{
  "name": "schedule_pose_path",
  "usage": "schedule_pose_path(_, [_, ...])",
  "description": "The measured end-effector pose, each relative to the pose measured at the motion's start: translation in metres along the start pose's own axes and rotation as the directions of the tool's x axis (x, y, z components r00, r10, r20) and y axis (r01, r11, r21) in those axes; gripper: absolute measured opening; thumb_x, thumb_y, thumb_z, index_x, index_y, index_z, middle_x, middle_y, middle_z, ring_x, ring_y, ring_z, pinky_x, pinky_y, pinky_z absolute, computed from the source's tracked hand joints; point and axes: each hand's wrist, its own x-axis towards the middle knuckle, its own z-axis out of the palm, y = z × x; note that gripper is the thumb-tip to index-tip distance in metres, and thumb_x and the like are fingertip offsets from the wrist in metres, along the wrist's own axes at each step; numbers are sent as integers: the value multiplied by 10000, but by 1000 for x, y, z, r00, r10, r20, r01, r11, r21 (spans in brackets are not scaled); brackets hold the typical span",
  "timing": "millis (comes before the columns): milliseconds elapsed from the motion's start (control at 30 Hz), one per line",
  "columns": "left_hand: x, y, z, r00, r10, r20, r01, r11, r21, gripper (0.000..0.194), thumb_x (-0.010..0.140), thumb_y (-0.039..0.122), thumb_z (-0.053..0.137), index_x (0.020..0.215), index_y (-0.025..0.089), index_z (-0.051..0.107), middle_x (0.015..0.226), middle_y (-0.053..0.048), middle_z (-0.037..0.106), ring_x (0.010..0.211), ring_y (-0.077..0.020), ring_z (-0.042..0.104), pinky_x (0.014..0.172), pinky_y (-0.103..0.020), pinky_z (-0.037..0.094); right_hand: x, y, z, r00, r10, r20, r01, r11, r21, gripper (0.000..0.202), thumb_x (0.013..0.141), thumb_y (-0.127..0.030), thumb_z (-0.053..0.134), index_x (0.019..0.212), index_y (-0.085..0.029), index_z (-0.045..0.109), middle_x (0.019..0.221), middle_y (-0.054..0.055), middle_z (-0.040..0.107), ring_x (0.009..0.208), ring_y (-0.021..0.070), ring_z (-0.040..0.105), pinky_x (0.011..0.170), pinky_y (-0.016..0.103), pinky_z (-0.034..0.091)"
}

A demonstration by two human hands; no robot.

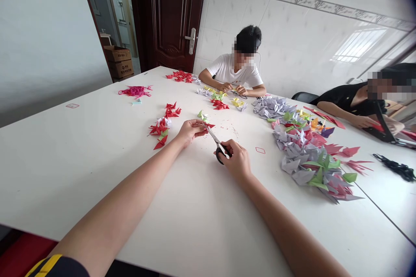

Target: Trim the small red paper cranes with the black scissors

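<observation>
Red paper, folded into a small bird (209, 126), is pinched between the thumb and fingertips of the left hand (188, 133), over the middle of the white table (182, 220) and well in from its near edge. Those fingers hide part of the fold; what shows juts past them as a point aimed toward the table's right side. Black-handled scissors (212, 136) are in the right hand (238, 162), its fingers curled around the loops. Their long axis slants from the handles, on the side toward the near edge and to the right, up to tips at the left fingertips, so the blades lie across the jutting paper instead of along it. I cannot tell how far the blades are parted, or whether they touch the paper. The left hand is nearer the bird; the right hand reaches it only through the scissors' length. Just beyond the left fingers, toward the far edge, sits a green and white bird (203, 116). Red scraps (232, 129) are scattered to the right, and a big heap of paper birds (305, 166) lies farther that way.
</observation>
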Motion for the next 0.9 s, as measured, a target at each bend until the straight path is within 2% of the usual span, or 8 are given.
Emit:
schedule_pose_path(467, [-1,2,0,1000,15,0,-15,1000,-14,429,533,152,903,906,127,691,849,-75,761,759,-156,700,899,-378,552,2,5,0,998,46,39,-49,997,60,235,737,-381,613,923,-239,633,823,15,724,679,175,587,655,296,424])
schedule_pose_path(900, [-1,0,-1,1000,25,10,-25,1000,-4,413,504,171,913,841,129,679,810,-57,747,746,-157,699,910,-396,538,1,4,1,999,43,31,-44,999,19,263,756,-455,632,913,-244,618,803,18,719,665,182,600,624,289,418])
